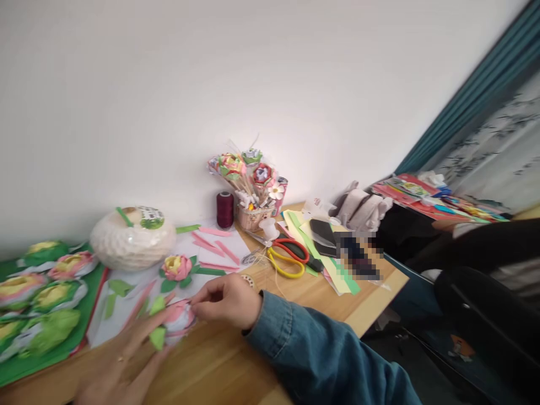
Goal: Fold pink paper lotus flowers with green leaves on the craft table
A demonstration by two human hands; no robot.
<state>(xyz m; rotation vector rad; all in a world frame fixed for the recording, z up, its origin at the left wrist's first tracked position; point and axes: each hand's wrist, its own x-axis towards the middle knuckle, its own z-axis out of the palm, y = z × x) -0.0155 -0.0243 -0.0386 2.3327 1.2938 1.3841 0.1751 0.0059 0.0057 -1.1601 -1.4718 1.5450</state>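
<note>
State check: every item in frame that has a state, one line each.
Left hand: flat, fingers spread under the held paper flower.
Right hand: pinching the held paper flower.
Held paper flower: pink and green, between both hands, blurred.
Finished paper flower: lying apart on white sheet.
Scissors: lying shut, untouched.
Thread spool: upright.

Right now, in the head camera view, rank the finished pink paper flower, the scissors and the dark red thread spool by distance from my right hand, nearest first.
From the right hand:
1. Pink paper flower, lying on the white sheet just up and left of the hand.
2. Scissors, with red and yellow handles, on the table to the hand's upper right.
3. Dark red thread spool, standing back by the wall.
</note>
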